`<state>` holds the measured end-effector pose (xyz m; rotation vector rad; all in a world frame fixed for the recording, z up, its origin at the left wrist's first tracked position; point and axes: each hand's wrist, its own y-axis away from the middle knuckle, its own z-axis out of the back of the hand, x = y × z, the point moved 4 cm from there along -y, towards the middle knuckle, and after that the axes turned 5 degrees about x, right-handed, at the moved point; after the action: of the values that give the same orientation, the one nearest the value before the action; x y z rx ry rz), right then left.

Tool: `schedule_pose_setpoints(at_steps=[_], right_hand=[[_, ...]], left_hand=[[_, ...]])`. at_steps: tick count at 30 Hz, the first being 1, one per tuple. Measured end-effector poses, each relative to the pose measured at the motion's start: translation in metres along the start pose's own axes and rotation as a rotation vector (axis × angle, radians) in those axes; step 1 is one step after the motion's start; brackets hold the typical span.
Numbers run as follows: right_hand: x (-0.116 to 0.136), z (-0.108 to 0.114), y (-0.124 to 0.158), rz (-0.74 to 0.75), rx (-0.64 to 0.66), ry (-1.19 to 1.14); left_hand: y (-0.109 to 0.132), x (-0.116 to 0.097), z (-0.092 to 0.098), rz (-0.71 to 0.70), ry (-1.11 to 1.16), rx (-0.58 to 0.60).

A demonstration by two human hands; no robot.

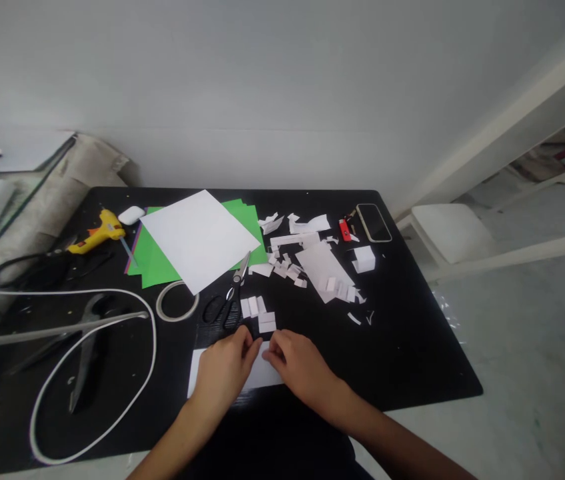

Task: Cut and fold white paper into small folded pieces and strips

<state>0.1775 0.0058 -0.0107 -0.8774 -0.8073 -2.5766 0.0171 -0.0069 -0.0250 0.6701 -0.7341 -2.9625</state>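
Both my hands rest at the near edge of a black table (pixel 412 360), on a white paper strip (pixel 195 373) lying flat there. My left hand (pixel 225 370) has its fingers curled and pinched on the strip's top edge. My right hand (pixel 297 367) pinches the same strip just to the right, fingertips nearly meeting the left ones. Just beyond the fingers lie small folded white paper pieces (pixel 260 313) and black-handled scissors (pixel 230 300).
A white sheet (pixel 197 237) lies on green paper (pixel 155 263). Paper scraps (pixel 312 263), a small white box (pixel 364 259), a phone (pixel 373 222), a tape ring (pixel 177 301), a yellow glue gun (pixel 96 232), pliers (pixel 85 347) and a white cable (pixel 112 400) surround them.
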Motion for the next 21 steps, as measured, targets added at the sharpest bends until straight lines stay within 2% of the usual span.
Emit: schedule_pose_setpoints(at_steps=[7, 15, 21], right_hand=[[0.002, 0.005, -0.001, -0.036, 0.003, -0.076], [0.000, 0.006, -0.003, -0.040, 0.001, -0.143], [0.000, 0.005, -0.005, -0.038, 0.013, -0.157]], left_hand=[[0.005, 0.015, 0.011, 0.053, -0.036, 0.036], [0.018, 0.056, 0.033, 0.177, -0.064, 0.092], [0.023, 0.081, 0.041, 0.262, -0.030, 0.115]])
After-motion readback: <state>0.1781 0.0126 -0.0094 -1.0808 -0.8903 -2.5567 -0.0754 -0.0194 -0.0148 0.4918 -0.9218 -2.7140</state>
